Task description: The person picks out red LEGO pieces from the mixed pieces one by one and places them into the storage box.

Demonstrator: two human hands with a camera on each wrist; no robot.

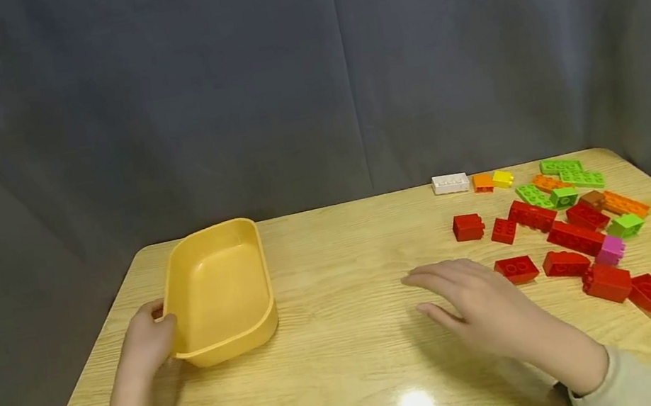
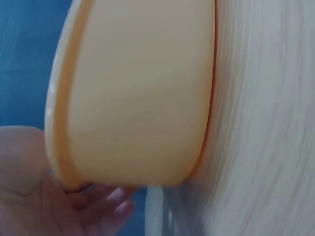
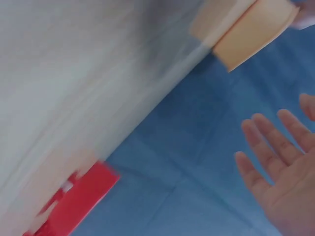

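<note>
A yellow plastic tray (image 1: 220, 292) with rounded corners stands at the left of the table, nothing in it. My left hand (image 1: 144, 339) grips its near left rim, the thumb over the edge and the fingers outside. In the left wrist view the tray's side wall (image 2: 138, 98) fills the middle, with the left hand (image 2: 64, 201) at its lower corner. Over the middle right of the table hovers my right hand (image 1: 478, 303), holding nothing, its fingers extended. In the right wrist view this hand (image 3: 285, 172) shows spread fingers. Just beyond it lies a red brick (image 1: 516, 270).
Several red bricks (image 1: 575, 237) lie scattered at the right, among green bricks (image 1: 581, 178), orange bricks (image 1: 625, 204) and a pink brick (image 1: 610, 250). Along the back edge sit a white brick (image 1: 450, 183), an orange brick (image 1: 482, 183) and a yellow brick (image 1: 502, 179). A dark curtain (image 1: 279, 81) hangs behind.
</note>
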